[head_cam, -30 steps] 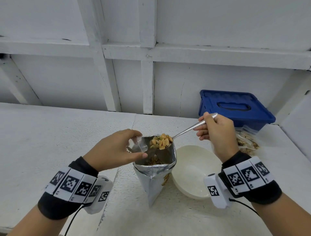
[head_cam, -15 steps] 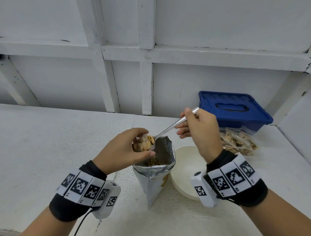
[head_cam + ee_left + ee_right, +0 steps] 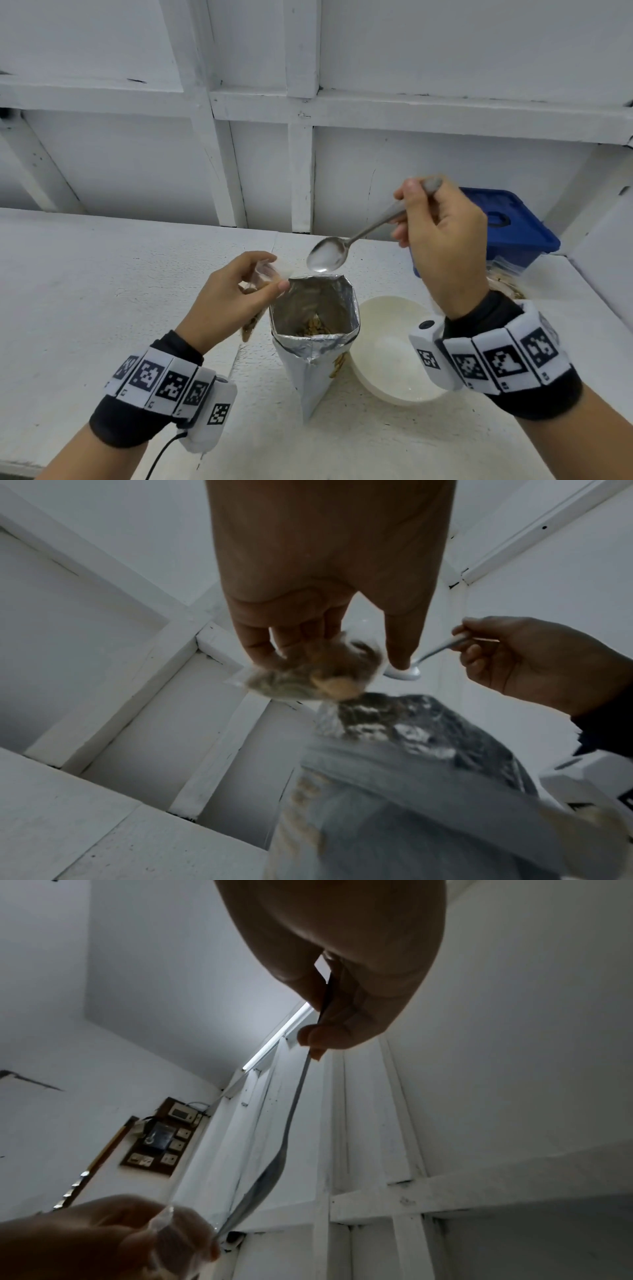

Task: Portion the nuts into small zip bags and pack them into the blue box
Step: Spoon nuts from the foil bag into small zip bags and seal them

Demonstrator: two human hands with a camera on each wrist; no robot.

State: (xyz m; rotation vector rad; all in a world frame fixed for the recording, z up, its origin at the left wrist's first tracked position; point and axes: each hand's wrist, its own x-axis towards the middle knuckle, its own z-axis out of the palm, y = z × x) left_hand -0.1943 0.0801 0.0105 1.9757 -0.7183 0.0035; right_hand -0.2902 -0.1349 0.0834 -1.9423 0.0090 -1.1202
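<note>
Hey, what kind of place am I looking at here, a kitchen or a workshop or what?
Probably a plain indoor work corner, not clearly a kitchen: a rough white-painted counter against a white framed panel wall, and an old wall switchboard. No sink or stove shows.

Plain white-painted room, wall switchboard (image 3: 161,1137)

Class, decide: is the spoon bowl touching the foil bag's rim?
Cannot tell. In the head view the spoon bowl's lower edge meets the foil bag back rim in the image, with no visible gap; it may hang above. Wrist views don't settle it.
</note>
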